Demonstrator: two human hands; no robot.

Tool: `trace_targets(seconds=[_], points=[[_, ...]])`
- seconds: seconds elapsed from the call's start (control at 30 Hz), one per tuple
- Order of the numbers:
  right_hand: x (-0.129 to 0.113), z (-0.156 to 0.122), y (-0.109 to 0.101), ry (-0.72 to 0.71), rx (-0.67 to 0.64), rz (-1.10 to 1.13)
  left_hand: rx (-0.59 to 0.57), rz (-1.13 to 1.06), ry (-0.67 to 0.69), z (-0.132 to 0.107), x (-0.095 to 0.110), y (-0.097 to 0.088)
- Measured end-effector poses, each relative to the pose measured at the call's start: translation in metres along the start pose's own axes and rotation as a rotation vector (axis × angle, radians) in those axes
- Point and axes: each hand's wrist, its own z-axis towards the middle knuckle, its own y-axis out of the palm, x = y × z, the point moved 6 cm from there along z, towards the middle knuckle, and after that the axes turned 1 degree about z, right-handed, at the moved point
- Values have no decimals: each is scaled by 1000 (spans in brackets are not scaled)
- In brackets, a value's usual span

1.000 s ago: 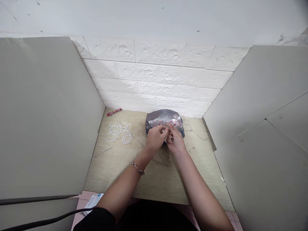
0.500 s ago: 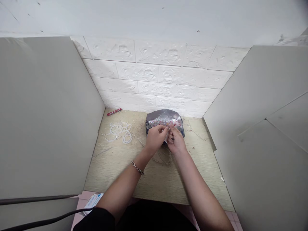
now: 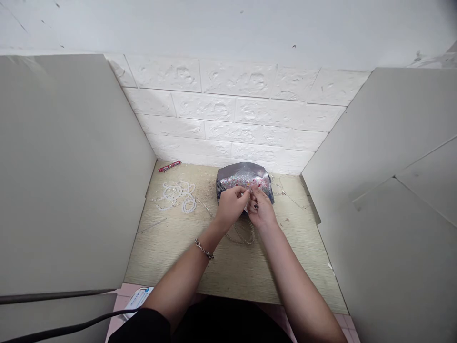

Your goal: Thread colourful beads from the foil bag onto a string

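Over the front of a shiny grey bag [image 3: 244, 170], my two hands meet with fingertips pinched together. My left hand [image 3: 232, 205] is closed at thumb and forefinger, and whatever sits between them is too small to make out. My right hand [image 3: 262, 206], with a dark ring-like spot at its fingers, is likewise closed against the left fingertips. Small colourful beads or sequins [image 3: 233, 182] show on the bag just behind the hands. Below the hands a strand of small pale beads [image 3: 243, 239] loops on the table; its upper end is hidden by the hands.
To the left lies a tangle of white bead strings [image 3: 174, 194], joined to a strand running under my left forearm. A red packet [image 3: 170, 166] rests at the back left. Thin wire or thread [image 3: 294, 197] lies right of the bag. Grey panels [image 3: 71, 166] flank the table.
Almost nothing differs. Both hands stay pinched together in the same place, with at most a slight shift of the fingers.
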Motion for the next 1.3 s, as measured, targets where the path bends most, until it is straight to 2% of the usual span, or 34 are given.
trace_targets(seconds=[0.43,0.63,0.73,0.83,1.0,1.3], points=[[1,0,0,-5,5,-40,-6,-55,-10,1,-3,1],[-1,0,1,-39,-12,-61,-52,-221,-41,4,-7,5],[-3,0,2,-75,-4,-105,-88,-345,-108,6,-10,6],[-10,-3,2,-158,31,-216,-150,-453,-220,6,-13,9],[-28,-12,7,-341,73,-563,-267,-670,-325,3,-16,14],[-34,-9,13,-254,-65,-801,-315,-836,-406,5,-23,15]])
